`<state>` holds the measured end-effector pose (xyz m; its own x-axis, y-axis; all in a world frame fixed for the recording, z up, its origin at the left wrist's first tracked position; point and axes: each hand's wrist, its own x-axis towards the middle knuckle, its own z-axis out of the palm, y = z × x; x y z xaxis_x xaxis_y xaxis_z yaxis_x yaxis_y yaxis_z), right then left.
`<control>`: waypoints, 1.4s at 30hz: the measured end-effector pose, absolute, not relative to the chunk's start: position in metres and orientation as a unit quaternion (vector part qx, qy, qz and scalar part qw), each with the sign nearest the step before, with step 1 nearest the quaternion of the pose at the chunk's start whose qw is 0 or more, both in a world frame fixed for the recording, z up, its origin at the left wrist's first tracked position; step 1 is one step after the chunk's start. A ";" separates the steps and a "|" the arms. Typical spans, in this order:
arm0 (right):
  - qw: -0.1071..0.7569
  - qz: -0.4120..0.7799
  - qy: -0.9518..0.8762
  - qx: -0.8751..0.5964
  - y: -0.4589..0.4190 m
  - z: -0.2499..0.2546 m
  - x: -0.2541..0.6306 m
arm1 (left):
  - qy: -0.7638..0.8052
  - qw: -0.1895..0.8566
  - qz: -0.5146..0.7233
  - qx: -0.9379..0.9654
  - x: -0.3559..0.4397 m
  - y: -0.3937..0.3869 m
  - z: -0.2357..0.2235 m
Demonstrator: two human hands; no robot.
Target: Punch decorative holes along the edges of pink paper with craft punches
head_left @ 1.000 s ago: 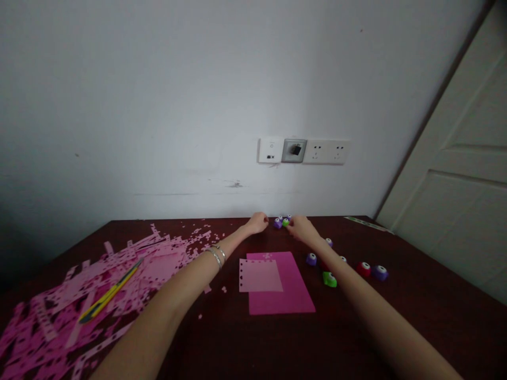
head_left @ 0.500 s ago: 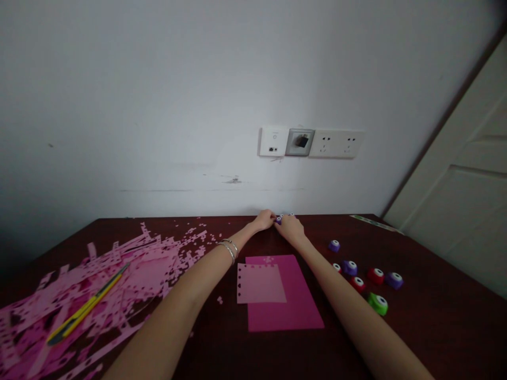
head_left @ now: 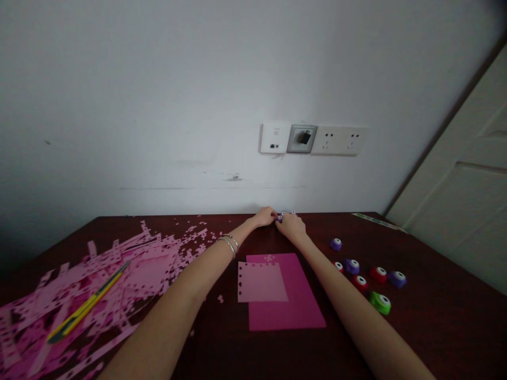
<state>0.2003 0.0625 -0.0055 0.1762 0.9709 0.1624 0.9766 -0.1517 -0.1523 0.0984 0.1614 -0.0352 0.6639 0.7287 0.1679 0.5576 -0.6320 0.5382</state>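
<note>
At the far edge of the table, against the wall, my two hands meet around a small group of purple paper punches (head_left: 280,217) with white and black tops. My left hand (head_left: 266,216) has its fingers curled, their tips against the left side of the group. From the right, my right hand (head_left: 292,226) is closed over the group and hides much of it. Nearer to me lies a dark pink sheet (head_left: 285,315), with a lighter pink paper (head_left: 263,285) overlapping its left part. Small holes line the lighter paper's top and left edges.
Pink paper scraps (head_left: 150,269) and tiny cut-outs spread over the left side, with a yellow utility knife (head_left: 89,303) on top. To the right stand several red and purple punches (head_left: 378,274) and a green punch (head_left: 380,302). Wall sockets (head_left: 339,140) sit above the table.
Both hands stay at the punches by the wall, with only a slight shift of the fingers. The whole view has moved a little. Papers, knife and the other punches lie as before.
</note>
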 end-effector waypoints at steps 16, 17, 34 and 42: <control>0.131 0.007 -0.663 -0.737 0.055 0.002 0.210 | 0.342 0.295 0.204 0.869 0.087 0.158 -0.029; 0.136 0.010 -0.668 -0.732 0.054 0.004 0.212 | 0.341 0.300 0.208 0.866 0.084 0.157 -0.027; 0.228 0.273 -0.778 -0.517 0.019 0.055 0.230 | 0.234 0.367 0.229 0.871 0.042 0.100 0.038; 0.249 0.362 -0.785 -0.437 -0.006 0.064 0.227 | 0.238 0.364 0.219 0.873 0.026 0.055 0.046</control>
<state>0.2269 -0.0062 0.0644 -0.4938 0.8664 0.0743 0.5053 0.3555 -0.7863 0.0265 0.0550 0.0464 0.7909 0.5754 0.2082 0.2571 -0.6212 0.7402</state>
